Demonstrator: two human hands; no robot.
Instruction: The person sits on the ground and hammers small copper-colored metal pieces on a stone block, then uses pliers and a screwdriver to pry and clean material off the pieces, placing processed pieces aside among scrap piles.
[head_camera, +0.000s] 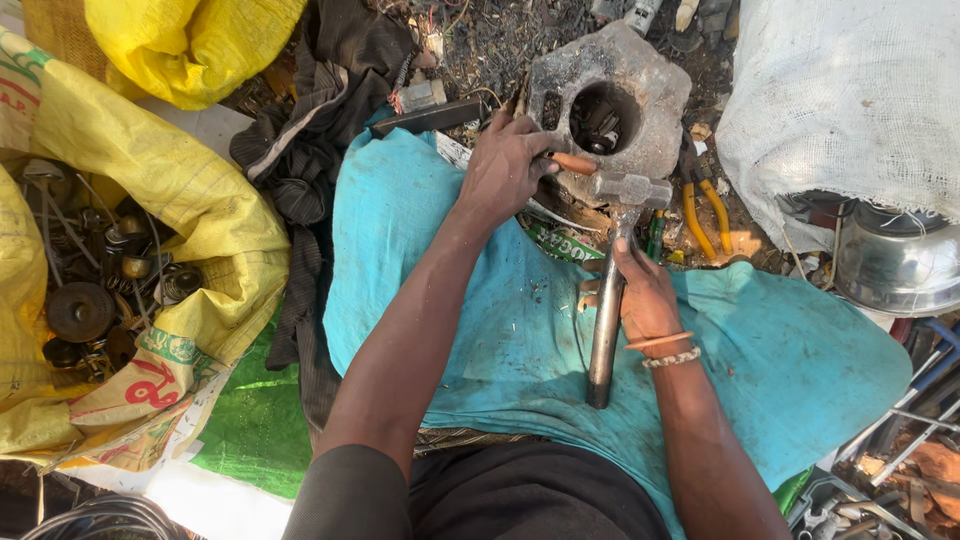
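Right hand (645, 295) is wrapped tight round the metal handle of a hammer (612, 270), its head lying just below the hole of a grey metal block (610, 100). Left hand (505, 165) pinches an orange-handled tool (572, 163) against the block's front edge. Both sit over a teal cloth (780, 350); yellow-handled pliers (705, 210) lie just right of the hammer head.

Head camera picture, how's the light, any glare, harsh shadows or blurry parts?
Head view: warm, strong daylight; glare on the steel pot and bright white sack. Deep shadow inside the metal block hole and in the yellow sack. Left hand, right hand and hammer look sharp; edges bend slightly.
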